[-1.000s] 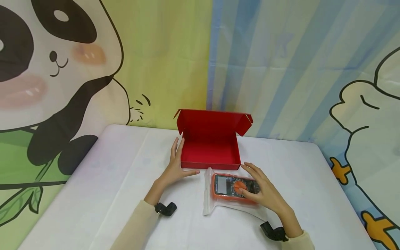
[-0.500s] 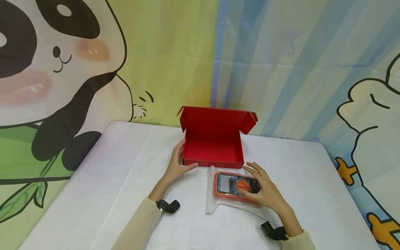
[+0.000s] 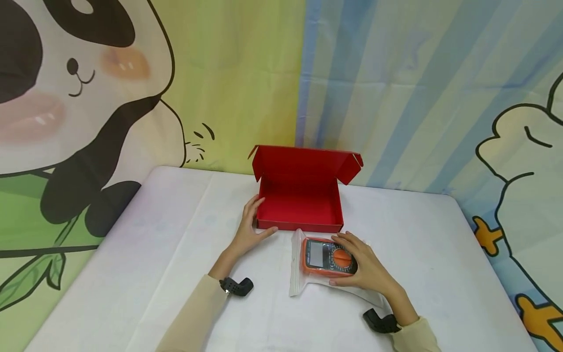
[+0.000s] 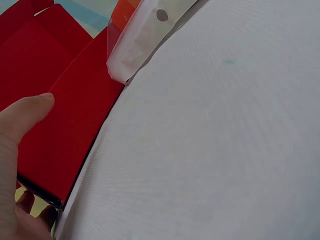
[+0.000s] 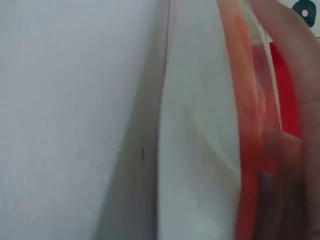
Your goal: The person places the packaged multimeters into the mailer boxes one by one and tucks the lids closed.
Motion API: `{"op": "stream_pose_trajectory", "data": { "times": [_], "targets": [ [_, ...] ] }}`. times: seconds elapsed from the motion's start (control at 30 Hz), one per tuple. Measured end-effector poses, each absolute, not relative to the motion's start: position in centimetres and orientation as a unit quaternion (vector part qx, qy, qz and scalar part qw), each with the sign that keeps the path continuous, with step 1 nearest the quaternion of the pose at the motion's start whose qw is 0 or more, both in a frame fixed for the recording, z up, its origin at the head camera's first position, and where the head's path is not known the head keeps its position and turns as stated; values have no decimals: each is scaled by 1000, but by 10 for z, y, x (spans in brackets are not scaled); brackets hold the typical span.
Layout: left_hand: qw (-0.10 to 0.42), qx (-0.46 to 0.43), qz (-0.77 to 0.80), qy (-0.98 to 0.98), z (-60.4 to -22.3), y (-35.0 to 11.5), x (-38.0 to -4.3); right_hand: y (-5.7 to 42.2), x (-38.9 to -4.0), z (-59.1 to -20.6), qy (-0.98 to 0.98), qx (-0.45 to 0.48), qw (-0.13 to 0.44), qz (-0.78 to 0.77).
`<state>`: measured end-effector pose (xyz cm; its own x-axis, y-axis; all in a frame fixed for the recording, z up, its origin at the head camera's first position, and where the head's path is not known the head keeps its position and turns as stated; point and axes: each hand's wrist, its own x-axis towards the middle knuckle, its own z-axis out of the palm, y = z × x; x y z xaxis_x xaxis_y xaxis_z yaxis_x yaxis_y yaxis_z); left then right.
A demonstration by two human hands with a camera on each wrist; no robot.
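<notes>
Box (image 3: 300,227): one, red; it stood on the white table (image 3: 250,322) with its lid raised at the back. Meter (image 3: 327,256): one, orange-cased, with grey screen and orange dial; it lay face up inside a clear bag (image 3: 296,286), just in front of the box. Left hand (image 3: 246,234): this was at the box's front left corner, thumb by the front wall, fingers at the left side, thumb and fingers apart. Right hand (image 3: 367,269): this clasped the meter's right end through the bag, fingers at the far edge, thumb at the near. Backdrop (image 3: 246,88): printed cloth; it hung behind the table.
</notes>
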<state>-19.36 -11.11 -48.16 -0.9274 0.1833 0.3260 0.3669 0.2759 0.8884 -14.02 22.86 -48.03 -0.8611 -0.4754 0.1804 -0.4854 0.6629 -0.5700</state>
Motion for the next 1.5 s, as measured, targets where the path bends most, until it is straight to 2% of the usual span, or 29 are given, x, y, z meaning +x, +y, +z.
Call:
{"op": "stream_pose_trajectory", "data": {
  "times": [0.3, 0.5, 1.0, 1.2, 1.5],
  "targets": [
    [77, -158, -585, -791, -519, -114, -216, 227, -141, -484, -932, 251, 20, 263],
    [78, -151, -598, -783, -521, -116, -215, 225, -143, -487, -925, 252, 47, 280],
    [66, -124, -607, -782, -519, -116, -215, 226, -145, -491, -924, 248, 62, 284],
    [59, -131, -609, -780, -496, -113, -201, 225, -142, -491, -926, 243, 66, 282],
    [84, -136, -612, -774, -486, -111, -198, 224, -141, -484, -930, 245, 40, 271]
  ]
}}
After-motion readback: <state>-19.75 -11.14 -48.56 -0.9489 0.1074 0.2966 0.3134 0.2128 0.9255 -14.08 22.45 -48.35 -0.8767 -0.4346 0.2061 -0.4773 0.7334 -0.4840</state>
